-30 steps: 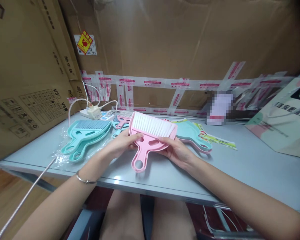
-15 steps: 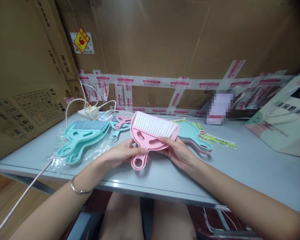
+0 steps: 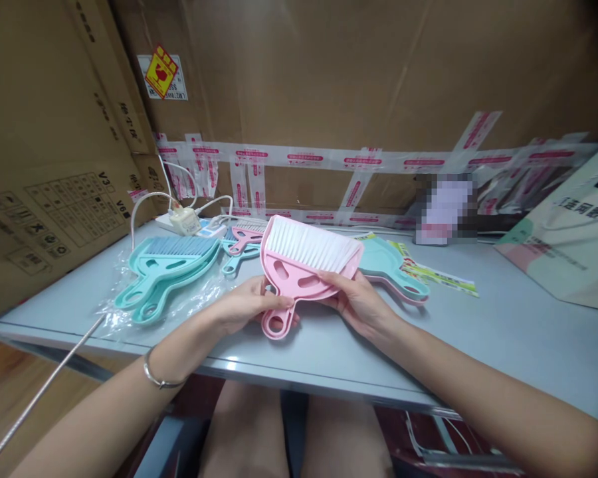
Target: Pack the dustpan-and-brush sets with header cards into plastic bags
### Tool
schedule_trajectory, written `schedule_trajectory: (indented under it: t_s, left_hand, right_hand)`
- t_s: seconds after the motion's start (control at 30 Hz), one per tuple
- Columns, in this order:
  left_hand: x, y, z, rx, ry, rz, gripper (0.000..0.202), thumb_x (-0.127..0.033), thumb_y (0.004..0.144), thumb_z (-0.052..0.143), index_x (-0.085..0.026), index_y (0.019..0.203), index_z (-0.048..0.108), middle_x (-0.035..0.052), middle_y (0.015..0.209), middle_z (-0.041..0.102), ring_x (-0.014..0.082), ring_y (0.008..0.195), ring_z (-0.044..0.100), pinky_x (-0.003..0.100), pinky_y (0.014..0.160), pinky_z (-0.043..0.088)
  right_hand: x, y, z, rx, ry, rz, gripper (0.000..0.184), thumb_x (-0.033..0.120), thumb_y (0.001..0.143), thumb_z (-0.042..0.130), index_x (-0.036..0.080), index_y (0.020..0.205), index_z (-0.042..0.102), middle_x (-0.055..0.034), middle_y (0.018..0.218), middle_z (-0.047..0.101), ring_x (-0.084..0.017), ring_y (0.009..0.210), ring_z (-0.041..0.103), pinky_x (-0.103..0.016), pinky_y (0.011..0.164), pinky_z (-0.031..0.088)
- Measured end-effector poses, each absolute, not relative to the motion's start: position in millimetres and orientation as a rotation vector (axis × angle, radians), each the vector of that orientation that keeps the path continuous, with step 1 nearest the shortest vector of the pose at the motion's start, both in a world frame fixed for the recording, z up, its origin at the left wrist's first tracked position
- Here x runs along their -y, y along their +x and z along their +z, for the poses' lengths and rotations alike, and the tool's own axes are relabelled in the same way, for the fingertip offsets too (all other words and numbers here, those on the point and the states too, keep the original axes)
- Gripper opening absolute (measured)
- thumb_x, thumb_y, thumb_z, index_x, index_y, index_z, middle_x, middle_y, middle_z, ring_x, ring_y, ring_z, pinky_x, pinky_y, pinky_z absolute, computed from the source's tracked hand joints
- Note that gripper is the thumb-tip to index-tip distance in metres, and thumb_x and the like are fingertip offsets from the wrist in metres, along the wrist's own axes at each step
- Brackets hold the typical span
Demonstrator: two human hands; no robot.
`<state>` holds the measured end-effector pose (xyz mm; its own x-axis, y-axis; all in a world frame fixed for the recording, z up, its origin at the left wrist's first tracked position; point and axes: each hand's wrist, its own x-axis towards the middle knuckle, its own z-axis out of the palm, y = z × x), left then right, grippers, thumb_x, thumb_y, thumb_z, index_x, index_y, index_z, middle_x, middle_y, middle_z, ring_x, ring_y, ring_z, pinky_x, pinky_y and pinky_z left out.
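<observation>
A pink hand brush with white bristles lies nested in a pink dustpan, both held above the table's front part. My left hand grips them near the handle, its thumb across the handle's neck. At the lower right edge, my right hand closes on the set with its thumb on the brush; its other fingers are partly hidden behind. To the left, a teal brush and dustpan set rests on clear plastic wrap. Behind my right hand lies a teal dustpan over a pink one.
Smaller pink and teal brush sets lie behind. A power strip with a white adapter and cables stands back left. Green label cards, a blurred phone-like object and a paper bag are right. Cardboard walls the back.
The pink brush and dustpan stay in both hands, almost still. The view has shifted slightly, so background things on the right appear a little farther right.
</observation>
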<state>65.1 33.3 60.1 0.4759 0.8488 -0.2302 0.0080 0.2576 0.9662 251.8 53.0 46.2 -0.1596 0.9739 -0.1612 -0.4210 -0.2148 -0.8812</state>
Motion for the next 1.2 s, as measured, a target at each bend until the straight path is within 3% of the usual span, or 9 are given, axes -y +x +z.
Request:
schedule_trajectory:
  t_s: [0.23, 0.4, 0.57, 0.67, 0.8, 0.97, 1.1, 1.2]
  left_hand:
    - [-30.1, 67.5, 59.9, -0.97, 1.213, 0.77, 0.042, -0.036, 0.065, 0.075, -0.014, 0.092, 0.053, 0.0061, 0.065, 0.068, 0.0179, 0.06, 0.065, 0.025, 0.055, 0.048]
    - [-30.3, 67.0, 63.4, -0.962, 1.247, 0.745, 0.042, -0.038, 0.071, 0.07, -0.014, 0.097, 0.047, 0.0086, 0.073, 0.068, 0.0173, 0.063, 0.064, 0.025, 0.056, 0.046]
    - [-28.7, 66.7, 68.1, -1.021, 1.357, 0.715, 0.037, -0.037, 0.075, 0.064, -0.013, 0.098, 0.047, 0.0089, 0.079, 0.067, 0.0165, 0.067, 0.062, 0.026, 0.06, 0.045]
    - [-17.7, 69.3, 68.7, -1.182, 1.592, 0.779, 0.048, -0.043, 0.081, 0.055, -0.015, 0.118, 0.042, 0.0066, 0.081, 0.064, 0.0176, 0.068, 0.06, 0.029, 0.062, 0.046]
    - [3.9, 79.3, 64.0, -1.514, 2.033, 0.873, 0.073, -0.044, 0.077, 0.06, -0.02, 0.138, 0.026, 0.0119, 0.106, 0.059, 0.0252, 0.086, 0.059, 0.039, 0.08, 0.046]
    - [9.7, 84.9, 54.0, -1.626, 2.277, 0.906, 0.054, -0.032, 0.087, 0.046, -0.019, 0.137, 0.03, 0.013, 0.103, 0.057, 0.0261, 0.088, 0.058, 0.041, 0.081, 0.046]
    - [4.0, 79.2, 50.3, -1.571, 2.301, 1.058, 0.057, -0.034, 0.09, 0.043, -0.019, 0.14, 0.022, 0.0141, 0.112, 0.054, 0.0236, 0.095, 0.057, 0.039, 0.086, 0.046]
    - [1.1, 73.6, 47.6, -1.605, 2.311, 1.168, 0.051, -0.031, 0.091, 0.041, -0.021, 0.138, 0.025, 0.0139, 0.118, 0.053, 0.0243, 0.105, 0.055, 0.039, 0.09, 0.044]
  right_hand:
    - [-52.5, 250.5, 51.9, 0.847, -0.957, 1.571, 0.046, 0.018, 0.065, 0.071, 0.021, 0.108, 0.055, -0.0036, 0.096, 0.069, -0.019, 0.081, 0.066, -0.032, 0.065, 0.058]
    - [-52.8, 251.7, 52.6, 0.833, -0.9, 1.587, 0.04, 0.016, 0.066, 0.071, 0.021, 0.104, 0.057, -0.0025, 0.091, 0.069, -0.019, 0.08, 0.066, -0.034, 0.069, 0.058]
    - [-52.9, 251.7, 52.0, 0.805, -0.877, 1.585, 0.033, 0.016, 0.066, 0.072, 0.02, 0.096, 0.059, -0.0015, 0.094, 0.069, -0.016, 0.079, 0.066, -0.027, 0.065, 0.057]
    - [-54.7, 252.0, 52.8, 0.741, -0.898, 1.547, 0.031, 0.015, 0.066, 0.071, 0.02, 0.095, 0.06, -0.0003, 0.09, 0.07, -0.015, 0.074, 0.065, -0.027, 0.062, 0.058]
    - [-57.2, 253.3, 53.5, 0.725, -0.886, 1.51, 0.032, 0.017, 0.067, 0.072, 0.02, 0.097, 0.061, 0.0002, 0.089, 0.07, -0.016, 0.075, 0.065, -0.03, 0.066, 0.058]
    - [-57.8, 254.5, 53.7, 0.714, -0.832, 1.611, 0.028, 0.015, 0.069, 0.069, 0.021, 0.095, 0.06, 0.001, 0.088, 0.07, -0.015, 0.074, 0.066, -0.029, 0.067, 0.058]
    - [-58.0, 256.0, 54.0, 0.758, -0.767, 1.696, 0.024, 0.014, 0.071, 0.067, 0.021, 0.092, 0.059, 0.0009, 0.09, 0.07, -0.014, 0.076, 0.067, -0.029, 0.069, 0.057]
    - [-57.4, 257.4, 54.6, 0.858, -0.714, 1.774, 0.023, 0.017, 0.073, 0.066, 0.022, 0.094, 0.059, -0.0001, 0.094, 0.07, -0.015, 0.081, 0.067, -0.032, 0.075, 0.056]
